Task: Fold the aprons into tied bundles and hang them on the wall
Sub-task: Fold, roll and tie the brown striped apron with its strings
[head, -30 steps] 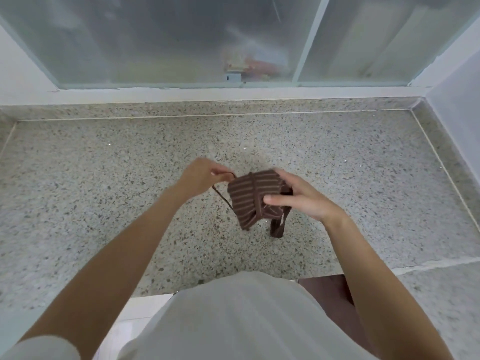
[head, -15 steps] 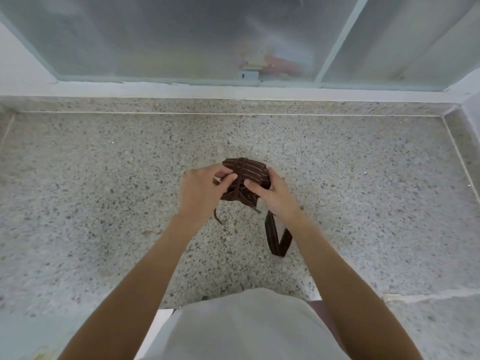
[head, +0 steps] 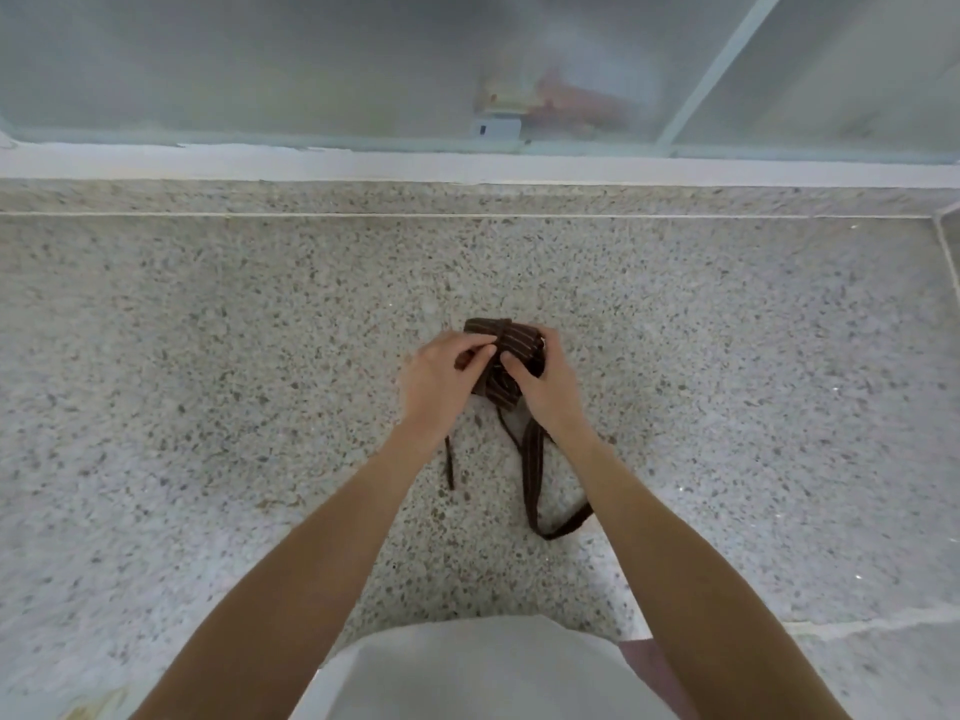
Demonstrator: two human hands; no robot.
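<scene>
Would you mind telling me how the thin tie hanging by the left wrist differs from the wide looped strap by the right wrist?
The thin tie is a narrow cord; the wide strap is a flat, striped band. The tie hangs as a single loose end, while the strap doubles back in a loop toward the right forearm. The strap reaches nearer the person than the tie. Both are dark brown and trail from the apron bundle gripped by the left hand and right hand.
</scene>
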